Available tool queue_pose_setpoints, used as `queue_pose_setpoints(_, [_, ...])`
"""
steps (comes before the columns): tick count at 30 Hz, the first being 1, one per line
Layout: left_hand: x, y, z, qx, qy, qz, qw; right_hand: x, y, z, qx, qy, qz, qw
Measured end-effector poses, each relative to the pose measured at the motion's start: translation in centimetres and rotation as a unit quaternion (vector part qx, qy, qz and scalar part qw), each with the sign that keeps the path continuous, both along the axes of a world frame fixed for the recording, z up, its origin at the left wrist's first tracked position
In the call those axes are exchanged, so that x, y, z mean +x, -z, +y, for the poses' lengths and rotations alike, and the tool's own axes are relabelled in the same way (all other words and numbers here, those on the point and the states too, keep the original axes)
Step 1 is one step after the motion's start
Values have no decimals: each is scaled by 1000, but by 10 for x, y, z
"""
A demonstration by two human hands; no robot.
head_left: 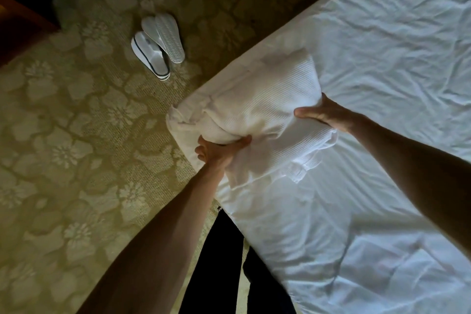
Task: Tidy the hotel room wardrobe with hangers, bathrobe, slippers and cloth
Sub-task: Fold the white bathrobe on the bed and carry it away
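Note:
A folded white waffle bathrobe (265, 107) lies bundled at the corner of the bed (382, 58). My left hand (219, 151) grips its near left edge, thumb on top and fingers tucked under the cloth. My right hand (323, 115) holds the bundle's right side, its thumb on top and its fingers hidden under the fabric. A loose flap of the robe hangs down toward me between the two hands. A pair of white slippers (158, 48) lies on the carpet to the left of the bed, one of them sole up across the other.
The bed is covered by a wrinkled white sheet and fills the right half of the view. A green floral carpet (76, 148) covers the floor on the left. Dark furniture (23, 25) stands at the far left. My dark trouser legs (216, 262) are beside the bed edge.

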State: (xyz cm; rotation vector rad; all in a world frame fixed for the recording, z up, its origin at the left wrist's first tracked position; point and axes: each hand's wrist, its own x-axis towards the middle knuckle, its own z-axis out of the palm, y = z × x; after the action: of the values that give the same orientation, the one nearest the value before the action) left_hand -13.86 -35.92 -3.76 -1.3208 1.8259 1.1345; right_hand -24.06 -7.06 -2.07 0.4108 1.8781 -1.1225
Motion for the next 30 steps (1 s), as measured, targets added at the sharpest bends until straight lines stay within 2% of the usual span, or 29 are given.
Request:
queue_pose_setpoints(4, [9,21,-3,91,-48,97,990,2,-26,-13,-8,-14,-27,1000])
queue_pose_setpoints(7, [9,17,-4,142,-25,148,978,-1,-32,-14,-34,-21,-28,999])
queue_pose_setpoints(12, [-1,24,-7,236,-13,180,955,-18,-30,-18,-57,-33,-68,995])
queue_pose_setpoints(19, [2,24,-4,255,-9,219,942,-7,-40,-21,-60,106,-128,984])
queue_pose_setpoints(24, [6,-26,-15,232,-23,263,936,21,-81,-36,-93,150,-128,976])
queue_pose_setpoints(26, [8,-56,-26,223,-2,295,929,32,-100,-39,-90,147,-111,979])
queue_pose_setpoints(30, [12,-136,-61,200,42,325,923,45,-165,-65,-156,135,-78,975])
